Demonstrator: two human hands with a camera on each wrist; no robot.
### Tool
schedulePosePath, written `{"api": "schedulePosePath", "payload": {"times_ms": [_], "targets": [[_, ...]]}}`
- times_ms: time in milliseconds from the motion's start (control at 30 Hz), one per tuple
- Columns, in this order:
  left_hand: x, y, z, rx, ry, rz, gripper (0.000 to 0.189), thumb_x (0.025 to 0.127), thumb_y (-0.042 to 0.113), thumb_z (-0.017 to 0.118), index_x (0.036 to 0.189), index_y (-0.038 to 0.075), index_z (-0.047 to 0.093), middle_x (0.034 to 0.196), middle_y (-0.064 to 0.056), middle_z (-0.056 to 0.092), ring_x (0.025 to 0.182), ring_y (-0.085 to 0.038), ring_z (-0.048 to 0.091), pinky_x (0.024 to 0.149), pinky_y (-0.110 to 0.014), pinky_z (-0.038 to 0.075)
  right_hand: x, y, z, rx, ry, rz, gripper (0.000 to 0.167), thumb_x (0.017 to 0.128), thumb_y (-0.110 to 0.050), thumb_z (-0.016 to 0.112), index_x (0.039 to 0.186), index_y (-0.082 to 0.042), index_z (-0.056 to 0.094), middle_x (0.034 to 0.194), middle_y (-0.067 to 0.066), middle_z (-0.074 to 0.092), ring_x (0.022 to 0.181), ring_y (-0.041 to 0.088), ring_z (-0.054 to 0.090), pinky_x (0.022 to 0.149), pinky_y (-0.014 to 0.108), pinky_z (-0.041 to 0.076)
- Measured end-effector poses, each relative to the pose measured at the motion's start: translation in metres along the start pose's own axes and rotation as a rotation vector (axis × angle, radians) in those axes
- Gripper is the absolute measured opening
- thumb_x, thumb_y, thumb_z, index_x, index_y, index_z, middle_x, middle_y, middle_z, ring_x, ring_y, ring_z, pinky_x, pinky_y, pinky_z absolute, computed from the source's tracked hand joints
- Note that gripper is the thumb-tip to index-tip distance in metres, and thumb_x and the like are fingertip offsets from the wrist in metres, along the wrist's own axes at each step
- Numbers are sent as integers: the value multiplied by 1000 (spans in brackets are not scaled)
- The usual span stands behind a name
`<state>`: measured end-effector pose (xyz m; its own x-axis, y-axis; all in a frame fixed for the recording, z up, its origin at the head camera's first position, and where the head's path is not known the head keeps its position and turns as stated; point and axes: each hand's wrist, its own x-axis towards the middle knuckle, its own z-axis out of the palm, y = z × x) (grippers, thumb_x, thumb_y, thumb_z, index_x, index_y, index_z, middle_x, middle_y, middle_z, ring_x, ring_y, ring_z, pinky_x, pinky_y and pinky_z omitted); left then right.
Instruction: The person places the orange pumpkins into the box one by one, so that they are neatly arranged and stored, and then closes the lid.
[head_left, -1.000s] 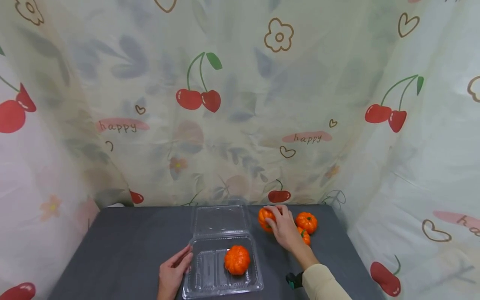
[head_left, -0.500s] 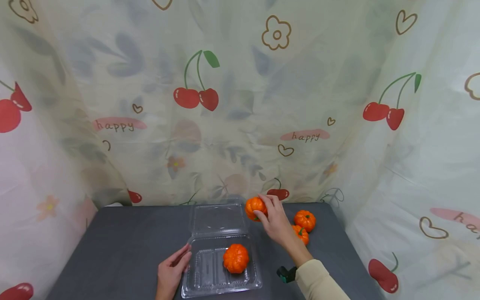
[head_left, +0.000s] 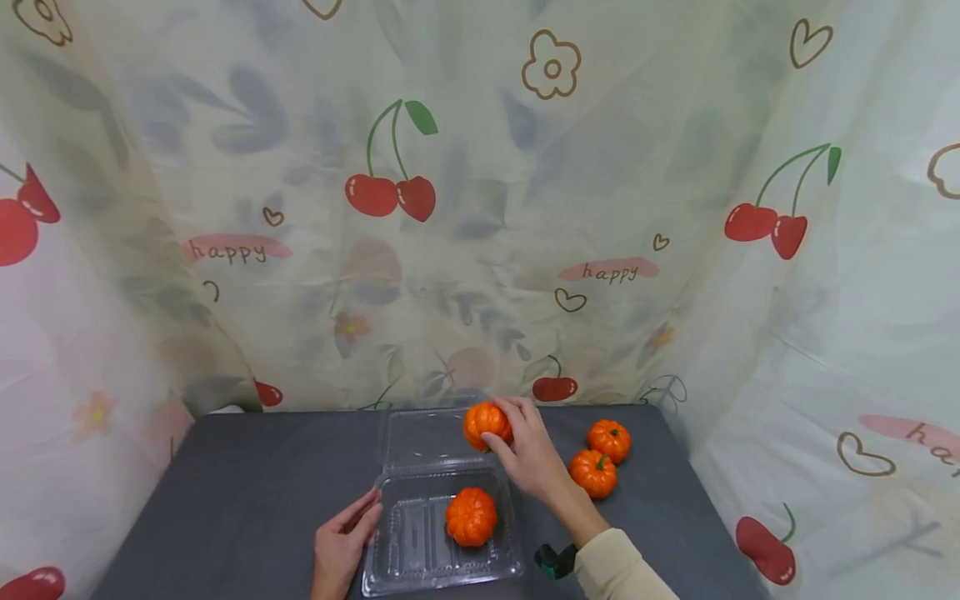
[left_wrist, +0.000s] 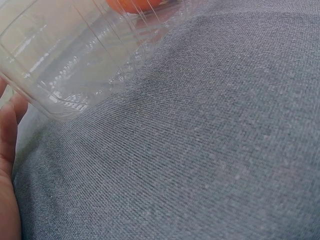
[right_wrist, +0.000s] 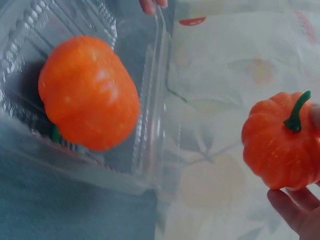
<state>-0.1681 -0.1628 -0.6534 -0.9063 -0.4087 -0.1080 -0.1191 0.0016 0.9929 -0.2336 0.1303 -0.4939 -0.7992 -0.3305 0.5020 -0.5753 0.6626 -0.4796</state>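
My right hand (head_left: pixel 527 452) grips a small orange pumpkin (head_left: pixel 486 425) and holds it in front of the raised lid of a clear plastic clamshell box (head_left: pixel 405 575). In the right wrist view that pumpkin (right_wrist: pixel 280 142) shows its green stem, with fingertips beneath it. Another orange pumpkin (head_left: pixel 471 517) lies in the right half of the box's base. My left hand (head_left: pixel 345 537) pinches the left rim of the base between thumb and fingers. The left wrist view catches the box's clear wall (left_wrist: pixel 90 75) and only part of the left hand (left_wrist: pixel 7 135).
Two more orange pumpkins (head_left: pixel 609 440) sit close together at the back right of the dark grey table (head_left: pixel 247 500). A patterned curtain (head_left: pixel 480 317) hangs behind and along both sides. By the right sleeve is a small black-and-green object (head_left: pixel 555 562).
My right hand has lifted a pumpkin from the group at the right and carried it left towards the box lid. The left hand stays at the box rim.
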Motion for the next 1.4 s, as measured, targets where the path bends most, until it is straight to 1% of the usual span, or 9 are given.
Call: {"api": "schedulePosePath", "payload": {"times_ms": [133,267,433,633,833,1000,1100,1267,1400], "targets": [[1,0,0,28,1,-19,38,86,22,84,121,12,76,116,-9,77,76,-5,72,58,-25,57,-5,-6,7,19,4,-12,52,94,-25,75,139,-9,56,131,8,53,116,23,56,95,39,57],[1,1,-1,33,-12,-35,39,87,23,83,123,12,75,116,-7,78,72,-6,70,59,-24,57,-9,-11,14,32,-16,-19,50,93,-25,76,137,-12,57,130,6,52,114,20,56,93,35,59],[1,2,-2,27,-25,-24,39,87,25,82,123,11,75,116,-8,77,67,-8,68,58,-24,56,-13,-20,23,79,-55,-36,49,93,-26,77,136,-13,57,130,6,53,113,19,59,91,34,60],[1,4,-3,31,-39,-19,38,88,23,81,124,11,75,119,-10,76,69,-6,69,59,-23,56,-19,-28,36,119,-122,-25,49,92,-28,78,135,-15,58,131,4,53,113,16,60,93,33,59],[2,4,-5,15,-52,-21,36,89,19,80,124,10,75,115,-5,78,67,-8,69,59,-24,57,-27,-33,50,138,-167,-32,46,94,-32,76,133,-16,58,128,2,54,110,16,61,90,28,60],[2,3,-5,10,-44,-2,36,89,18,80,124,10,75,110,-1,79,65,-9,68,58,-24,57,-33,-37,58,160,-209,-19,46,92,-32,78,130,-17,58,126,1,54,106,14,63,87,23,59],[2,4,-5,17,-52,0,37,89,18,80,125,10,74,113,-5,79,65,-10,67,58,-24,56,-37,-38,62,146,-226,-16,46,90,-32,80,128,-18,59,125,-1,54,106,14,62,88,24,59],[2,4,-4,21,-59,-9,37,90,18,79,125,10,74,117,-10,77,65,-10,66,59,-25,56,-45,-38,73,89,-217,-69,48,85,-34,85,124,-18,62,121,-1,57,106,13,62,94,30,58],[2,3,-3,27,-56,-8,37,89,20,80,125,10,74,118,-11,77,64,-10,66,58,-24,56,-49,-37,83,57,-220,-97,49,81,-34,87,121,-18,64,119,-3,58,106,12,61,96,29,57]]}}
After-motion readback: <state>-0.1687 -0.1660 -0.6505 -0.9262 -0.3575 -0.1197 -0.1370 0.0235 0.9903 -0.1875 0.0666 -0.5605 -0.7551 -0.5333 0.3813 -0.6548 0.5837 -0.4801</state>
